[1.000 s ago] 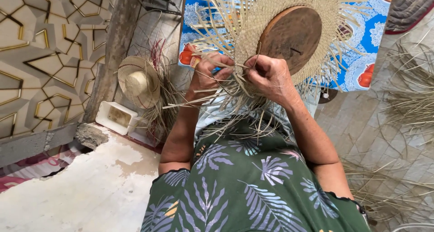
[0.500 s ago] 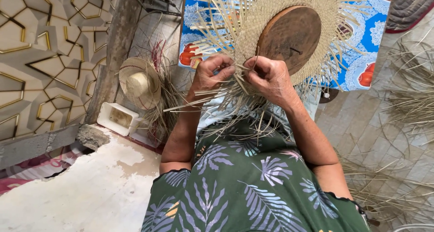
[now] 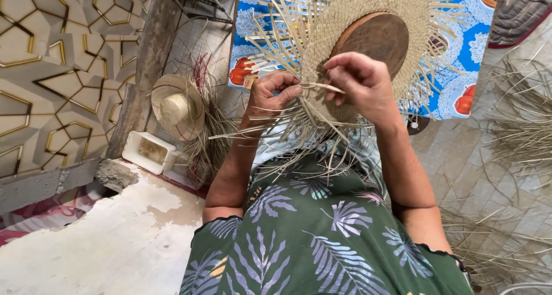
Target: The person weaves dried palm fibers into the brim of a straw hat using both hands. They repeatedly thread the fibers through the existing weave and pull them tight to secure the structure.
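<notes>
Straw weaving (image 3: 322, 39), a round half-made piece with loose strands fanning out all around its edge, sits against a dark wooden disc (image 3: 374, 39) just above both sets of fingers. A single pale strand (image 3: 325, 88) runs between the two hands. The right hand (image 3: 359, 85) pinches that strand between thumb and forefinger, the other fingers curled in beside them. The left hand (image 3: 273, 96) is just to the left of it, fingers bent and pressed close together over the strands at the weaving's lower edge, the thumb tip meeting the strand's other end. Below the fingers, long loose strands hang down over the person's lap, across a green dress with a leaf print (image 3: 322, 237). Beyond the fingertips, behind the weaving, lies a blue patterned cloth (image 3: 466, 65) with red and white shapes. Well to the left of the left hand, a finished straw hat (image 3: 175, 105) leans by the wall with a bundle of straw, and a white rectangular tub (image 3: 148, 151) sits just below it. More loose straw (image 3: 523, 128) lies on the tiled floor far to the right of the right hand.
</notes>
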